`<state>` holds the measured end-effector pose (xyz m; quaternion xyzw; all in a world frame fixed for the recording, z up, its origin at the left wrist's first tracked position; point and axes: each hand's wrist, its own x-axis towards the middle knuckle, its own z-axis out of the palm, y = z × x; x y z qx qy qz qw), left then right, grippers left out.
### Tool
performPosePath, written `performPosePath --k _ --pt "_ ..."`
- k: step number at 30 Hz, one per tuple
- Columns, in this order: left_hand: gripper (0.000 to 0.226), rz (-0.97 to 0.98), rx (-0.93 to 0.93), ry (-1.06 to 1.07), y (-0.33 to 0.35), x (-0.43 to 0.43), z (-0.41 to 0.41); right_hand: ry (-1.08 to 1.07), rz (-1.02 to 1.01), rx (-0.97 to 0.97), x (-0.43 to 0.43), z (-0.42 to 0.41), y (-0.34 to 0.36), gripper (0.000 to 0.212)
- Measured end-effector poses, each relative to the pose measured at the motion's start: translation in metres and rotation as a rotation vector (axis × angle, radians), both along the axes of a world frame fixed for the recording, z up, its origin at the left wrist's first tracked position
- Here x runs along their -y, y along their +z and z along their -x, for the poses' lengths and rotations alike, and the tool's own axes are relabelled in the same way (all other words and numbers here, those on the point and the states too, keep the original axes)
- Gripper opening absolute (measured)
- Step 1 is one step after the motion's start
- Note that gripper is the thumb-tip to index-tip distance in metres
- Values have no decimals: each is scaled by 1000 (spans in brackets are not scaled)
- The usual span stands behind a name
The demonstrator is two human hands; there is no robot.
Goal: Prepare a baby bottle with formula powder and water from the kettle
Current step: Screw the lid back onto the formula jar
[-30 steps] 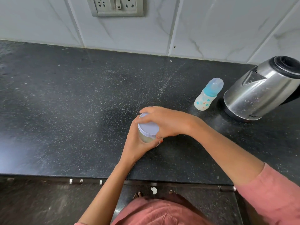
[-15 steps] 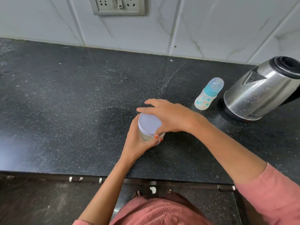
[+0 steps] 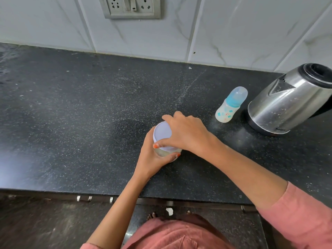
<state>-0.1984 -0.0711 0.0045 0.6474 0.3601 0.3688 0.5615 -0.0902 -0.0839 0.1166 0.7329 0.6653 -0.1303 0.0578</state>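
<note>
A small clear formula jar (image 3: pixel 166 151) with a pale lilac lid (image 3: pixel 162 133) stands on the black counter (image 3: pixel 71 123) near its front edge. My left hand (image 3: pixel 151 159) wraps around the jar's body from the left. My right hand (image 3: pixel 186 133) grips the lid's rim from the right, thumb on the near side. A capped baby bottle (image 3: pixel 229 108) with a blue collar stands to the back right. Beside it on the right sits a steel kettle (image 3: pixel 287 101) with a black lid.
A tiled wall with a socket plate (image 3: pixel 130 7) runs along the back. The counter's front edge (image 3: pixel 89 192) drops to drawers and the floor. My pink sleeve (image 3: pixel 296 218) crosses the lower right.
My right hand has turned around the lid, with the thumb swinging to the near side. More of the lid's top now shows. The jar, bottle and kettle stay put.
</note>
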Motion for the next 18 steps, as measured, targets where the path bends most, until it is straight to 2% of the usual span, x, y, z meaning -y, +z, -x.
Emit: performPosePath --k 4,6,11,18 --pt "78 7 -71 21 -3 0 0 228 188 -129 -3 -10 10 82" --pt "76 16 -88 22 -4 -1 0 259 186 -118 -5 -11 8 75" --pt "79 19 -105 23 -5 -1 0 175 57 -30 -3 -1 1 67" --pt "70 -5 -102 62 -3 2 -2 91 18 -69 -2 3 -2 65"
